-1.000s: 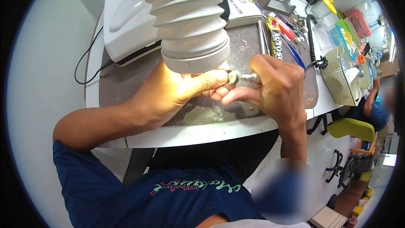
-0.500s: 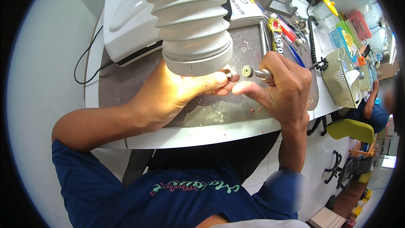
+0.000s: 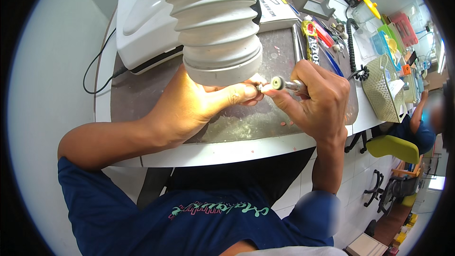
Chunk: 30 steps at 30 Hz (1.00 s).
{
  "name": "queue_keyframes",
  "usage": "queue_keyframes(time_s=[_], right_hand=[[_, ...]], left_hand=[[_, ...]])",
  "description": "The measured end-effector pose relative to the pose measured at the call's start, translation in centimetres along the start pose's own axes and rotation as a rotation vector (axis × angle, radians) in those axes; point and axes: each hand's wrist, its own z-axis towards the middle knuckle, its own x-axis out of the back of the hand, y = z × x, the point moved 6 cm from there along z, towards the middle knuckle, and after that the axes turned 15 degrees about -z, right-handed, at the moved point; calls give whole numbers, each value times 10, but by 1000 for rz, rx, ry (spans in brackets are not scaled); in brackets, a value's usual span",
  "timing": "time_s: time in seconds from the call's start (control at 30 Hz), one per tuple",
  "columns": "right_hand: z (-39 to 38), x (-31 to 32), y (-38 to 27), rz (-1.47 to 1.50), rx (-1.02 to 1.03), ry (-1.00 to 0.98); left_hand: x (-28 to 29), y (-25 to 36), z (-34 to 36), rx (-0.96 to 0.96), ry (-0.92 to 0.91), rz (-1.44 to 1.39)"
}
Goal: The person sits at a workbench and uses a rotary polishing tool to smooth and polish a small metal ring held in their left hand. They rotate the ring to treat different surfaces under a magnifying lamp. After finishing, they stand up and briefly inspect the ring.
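Left hand (image 3: 204, 100) pinches small piece (image 3: 259, 86) between thumb and fingers, just beside mouth of white hose (image 3: 219, 31); right hand (image 3: 318, 96) curls round rotary tool (image 3: 296, 86), thumb tip close to piece, contact unclear; tool's round wheel (image 3: 277, 83) sits just right of piece, apart; both hands above brown mat (image 3: 227, 132) on white tabletop (image 3: 215, 153); yellow-black tube (image 3: 311, 42) lies beyond right hand; pale basket (image 3: 377, 81) farther right.

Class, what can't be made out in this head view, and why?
Small piece, head view: exact shape unclear, being tiny and partly covered by the left hand.
Wheel-tipped tool, head view: handle mostly hidden inside the right hand.
Ribbed hose, head view: upper end cut off by the top edge.
Co-worker, head view: face blurred.
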Motion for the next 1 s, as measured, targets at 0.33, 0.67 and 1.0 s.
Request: queue_keyframes(time_s=[0.33,0.67,1.0], right_hand=[[0,1,-2,-28,34,-19],[-1,1,-3,-26,52,7],[1,-2,-4,-80,46,6]], left_hand=[[-1,2,1,-55,-24,152],[-3,2,1,-50,-28,139],[-3,2,4,53,-65,-52]])
